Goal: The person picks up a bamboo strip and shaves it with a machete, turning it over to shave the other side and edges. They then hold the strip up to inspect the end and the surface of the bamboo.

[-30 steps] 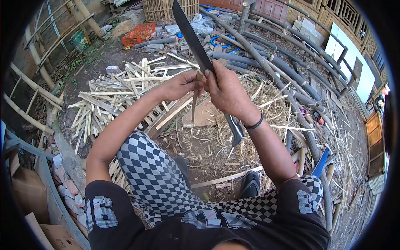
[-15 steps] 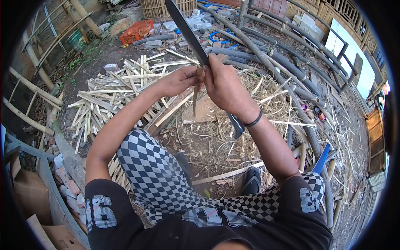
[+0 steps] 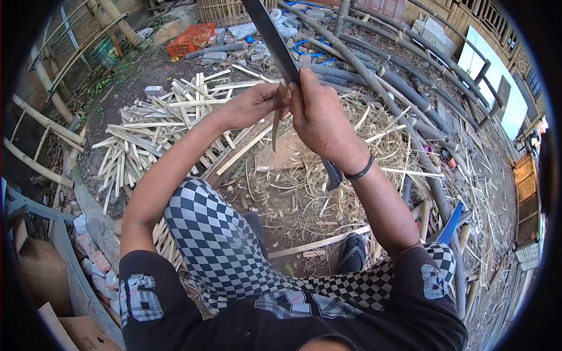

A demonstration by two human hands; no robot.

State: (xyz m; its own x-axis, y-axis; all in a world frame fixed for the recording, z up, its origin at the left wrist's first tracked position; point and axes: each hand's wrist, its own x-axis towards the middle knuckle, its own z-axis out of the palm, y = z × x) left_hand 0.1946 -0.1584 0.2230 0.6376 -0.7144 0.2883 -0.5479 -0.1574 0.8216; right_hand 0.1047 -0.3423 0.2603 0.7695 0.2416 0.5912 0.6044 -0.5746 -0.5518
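Observation:
A long dark blade (image 3: pixel 272 44) slants up and left from my right hand (image 3: pixel 325 120), whose fingers are wrapped round it near its base. The knife's dark handle end (image 3: pixel 332 174) shows below that wrist. Pinched in my left hand (image 3: pixel 254 106) is a thin bamboo strip (image 3: pixel 275 130), its lower part hanging down between the hands. Both hands meet at the blade, where the fingertips partly hide the strip. Curly shavings (image 3: pixel 374 134) lie beyond and below my right hand, and a pile of split strips (image 3: pixel 158 126) lies to the left.
A flat board (image 3: pixel 281 155) lies on the ground below the hands. Long bamboo poles (image 3: pixel 404 88) stretch along the right. An orange crate (image 3: pixel 191 40) and a woven basket (image 3: pixel 234 10) stand at the back. A blue-handled tool (image 3: pixel 451 223) is by my right knee.
The blade and my right hand have shifted slightly right and down. My left hand has moved a little with them, still holding the strip.

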